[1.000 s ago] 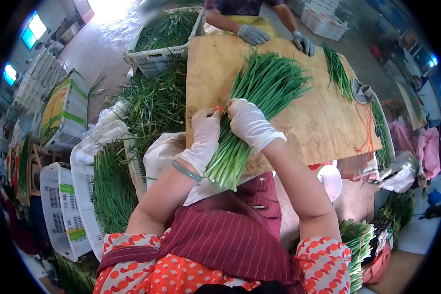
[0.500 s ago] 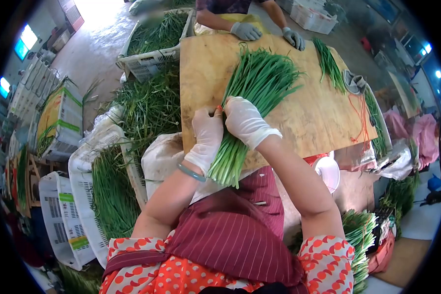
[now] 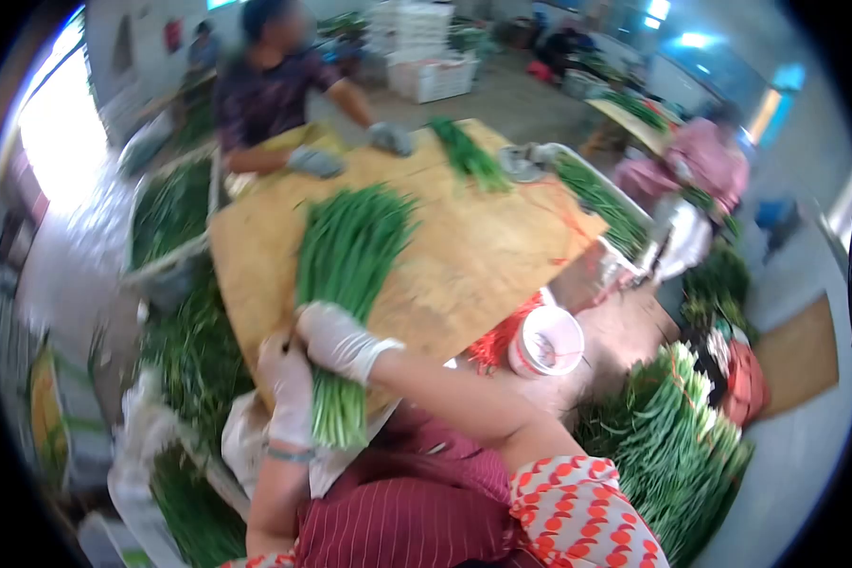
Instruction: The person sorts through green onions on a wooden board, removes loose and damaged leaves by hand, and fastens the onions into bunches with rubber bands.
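Observation:
A thick bunch of green chives (image 3: 355,251) lies over the near left edge of the wooden board (image 3: 464,275), pale stem ends toward me. My right hand (image 3: 336,341), in a white glove, lies closed across the stems, its fingers curled at the bunch's left side. Gloved as well, my left hand (image 3: 284,383) is closed beside the stems, its fingertips close to the right hand's. What lies between the fingertips is blurred and hidden. A smaller bunch of chives (image 3: 469,156) rests at the board's far side.
A co-worker's grey-gloved hands (image 3: 317,162) rest at the board's far edge. A white bucket (image 3: 546,341) and red ties (image 3: 502,333) are below its right side. Stacked chives (image 3: 658,454) stand at the right. Crates of greens (image 3: 172,213) line the left.
The view has swung right and up, so the board, bunch and hands sit further left. Both hands stay at the bunch; the orange-red tie seen at the fingertips earlier no longer shows clearly.

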Available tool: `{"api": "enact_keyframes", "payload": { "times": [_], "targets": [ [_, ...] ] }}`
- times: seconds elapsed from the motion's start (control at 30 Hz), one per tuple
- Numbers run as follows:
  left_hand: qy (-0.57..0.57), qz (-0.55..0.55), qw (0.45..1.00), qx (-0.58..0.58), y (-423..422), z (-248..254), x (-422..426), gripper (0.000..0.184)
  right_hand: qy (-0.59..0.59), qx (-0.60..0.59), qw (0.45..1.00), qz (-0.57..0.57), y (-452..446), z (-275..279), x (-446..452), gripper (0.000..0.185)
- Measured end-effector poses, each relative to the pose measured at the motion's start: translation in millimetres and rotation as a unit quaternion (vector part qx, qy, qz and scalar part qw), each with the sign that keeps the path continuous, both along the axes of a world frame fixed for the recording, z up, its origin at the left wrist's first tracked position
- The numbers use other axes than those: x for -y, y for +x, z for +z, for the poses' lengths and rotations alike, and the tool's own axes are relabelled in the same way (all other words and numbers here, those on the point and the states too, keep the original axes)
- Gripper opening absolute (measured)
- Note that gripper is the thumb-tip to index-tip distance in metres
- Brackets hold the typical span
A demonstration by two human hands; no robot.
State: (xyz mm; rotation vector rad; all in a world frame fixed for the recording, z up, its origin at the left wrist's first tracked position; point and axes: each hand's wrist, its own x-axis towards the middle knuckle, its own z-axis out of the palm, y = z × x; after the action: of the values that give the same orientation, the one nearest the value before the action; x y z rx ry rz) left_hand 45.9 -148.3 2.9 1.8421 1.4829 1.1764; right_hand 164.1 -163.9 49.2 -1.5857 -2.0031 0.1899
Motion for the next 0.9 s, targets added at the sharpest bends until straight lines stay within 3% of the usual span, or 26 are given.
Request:
{"api": "enact_keyframes", "payload": {
  "times": [0.07, 0.17, 0.27, 0.33, 0.43, 0.57, 0.63, 0.7, 0.77, 0.83, 0.9],
  "targets": [
    [0.029, 0.002, 0.999, -0.023, -1.5, 2.1, 0.5, 0.014, 0.008, -0.035, 0.999, -0.002, 2.2, -5.3, -1.0, 0.01],
    [0.023, -0.032, 0.999, -0.033, -5.0, -0.5, -5.7, 0.017, 0.032, 0.017, 0.999, 0.005, 5.0, -11.6, -4.3, 0.013],
    [0.037, -0.057, 0.997, 0.028, -11.4, -12.5, -10.9, 0.017, 0.054, -0.007, 0.998, 0.008, 3.8, -15.4, -2.4, 0.015],
    [-0.1, -0.065, 0.976, 0.183, -9.0, -4.4, -11.0, 0.019, 0.047, 0.008, 0.999, -0.014, 1.4, -19.6, -6.3, 0.015],
    [-0.1, -0.051, 0.973, 0.201, -5.0, -0.3, -10.3, 0.019, 0.049, 0.029, 0.998, -0.017, 3.2, -23.1, -7.1, 0.015],
    [-0.066, -0.056, 0.986, 0.142, -8.3, -5.5, -18.9, 0.016, 0.074, 0.052, 0.996, 0.005, 1.8, -22.3, -4.6, 0.013],
    [-0.069, -0.05, 0.984, 0.157, -6.5, -4.3, -18.2, 0.015, 0.066, 0.083, 0.994, -0.017, -0.1, -17.6, -2.6, 0.014],
    [-0.106, -0.04, 0.958, 0.265, -4.3, -1.2, -15.3, 0.014, 0.082, 0.125, 0.988, -0.029, 0.3, -7.1, 3.0, 0.014],
    [-0.142, -0.063, 0.941, 0.3, -3.9, 4.7, -14.9, 0.014, 0.114, 0.189, 0.967, -0.125, 0.6, 18.9, 21.6, 0.014],
    [-0.153, -0.08, 0.936, 0.307, -5.2, 1.2, -14.6, 0.014, 0.123, 0.172, 0.964, -0.16, -0.4, 21.5, 24.3, 0.013],
    [-0.139, -0.083, 0.948, 0.275, -2.3, 7.5, -6.9, 0.013, -0.062, -0.039, 0.99, -0.117, -1.9, 12.3, 25.5, 0.015]
  ]
}}
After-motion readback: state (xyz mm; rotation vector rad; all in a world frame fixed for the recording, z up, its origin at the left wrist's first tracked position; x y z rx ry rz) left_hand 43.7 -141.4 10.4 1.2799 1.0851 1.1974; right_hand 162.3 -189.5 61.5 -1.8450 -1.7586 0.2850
